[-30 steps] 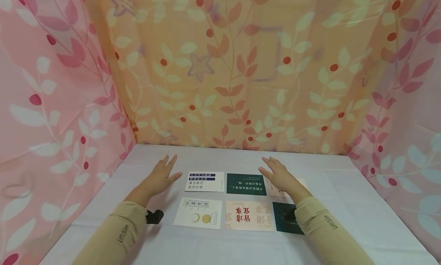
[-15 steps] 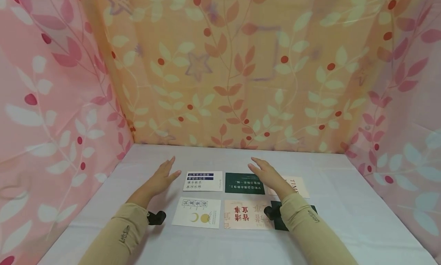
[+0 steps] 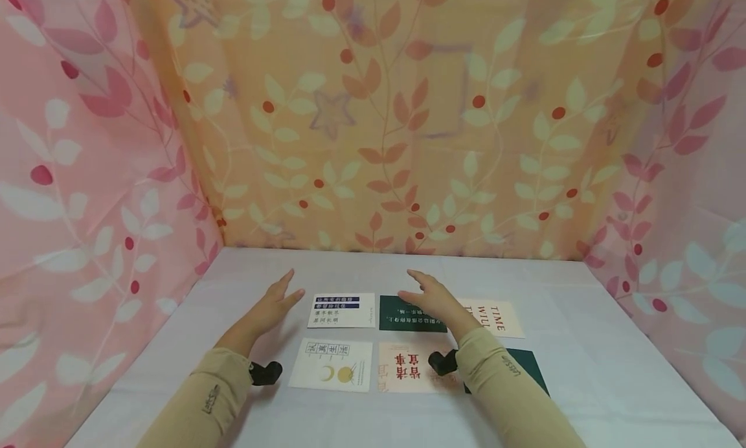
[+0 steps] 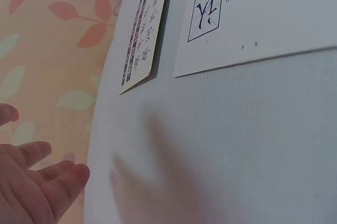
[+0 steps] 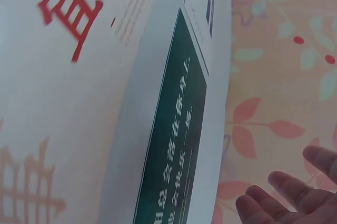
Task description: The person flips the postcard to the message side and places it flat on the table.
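Observation:
My left hand [image 3: 272,311] hovers left of the cards with fingers extended and holds nothing; its spread fingers [image 4: 63,187] show in the left wrist view. Nearest to it are a white card with dark blue bands [image 3: 344,315] and a white card with a yellow sun and moon [image 3: 326,364]. My right hand [image 3: 434,301], also with straight fingers and nothing held, is over the back row and overlaps the green card with white writing [image 3: 402,322]. Below its wrist lies a pale pink card with red characters [image 3: 402,369].
At the right are a cream card reading TIME [image 3: 501,318] and a dark green card [image 3: 529,365], partly behind the right sleeve [image 3: 495,364]. The cards lie in two rows on a white-covered table [image 3: 594,370]. Leaf-patterned curtains [image 3: 373,111] enclose the back and sides.
My right hand has moved left, from beside the cream card to over the green one, uncovering more of the cards at the right. The left hand has barely moved.

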Demonstrator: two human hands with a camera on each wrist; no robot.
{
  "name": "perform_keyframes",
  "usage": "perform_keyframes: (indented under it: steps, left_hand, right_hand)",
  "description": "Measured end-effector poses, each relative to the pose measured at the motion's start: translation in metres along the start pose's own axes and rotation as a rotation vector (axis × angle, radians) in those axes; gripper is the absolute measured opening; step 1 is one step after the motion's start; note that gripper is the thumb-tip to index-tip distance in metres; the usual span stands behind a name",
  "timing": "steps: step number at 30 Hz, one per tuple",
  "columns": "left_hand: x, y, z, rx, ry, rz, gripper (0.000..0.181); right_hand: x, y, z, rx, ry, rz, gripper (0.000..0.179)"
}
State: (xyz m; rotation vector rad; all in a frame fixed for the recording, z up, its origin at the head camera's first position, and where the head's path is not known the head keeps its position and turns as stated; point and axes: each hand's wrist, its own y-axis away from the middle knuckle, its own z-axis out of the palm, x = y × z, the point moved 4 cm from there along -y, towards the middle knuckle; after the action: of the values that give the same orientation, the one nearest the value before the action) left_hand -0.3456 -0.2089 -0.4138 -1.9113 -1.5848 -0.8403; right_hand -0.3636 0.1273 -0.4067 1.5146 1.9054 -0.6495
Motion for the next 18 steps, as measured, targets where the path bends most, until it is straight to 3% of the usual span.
perform_keyframes:
  steps: [3,9,15,18]
  left_hand:
    - [0.000,-0.002,0.002,-0.001,0.017,-0.026,0.074]
    - [0.003,-0.005,0.004,0.004,0.039,-0.019,0.073]
    - [-0.002,-0.009,0.006,0.020,0.044,-0.054,0.076]
    - [-0.006,-0.010,0.010,0.019,0.092,-0.090,0.075]
  right_hand:
    - [-0.003,-0.002,0.004,0.015,-0.006,-0.013,0.069]
    - [-0.013,-0.006,0.011,0.023,-0.027,-0.037,0.067]
    - [-0.017,-0.008,0.019,0.020,-0.096,-0.003,0.064]
    - [-0.015,-0.009,0.023,0.034,-0.112,0.017,0.062]
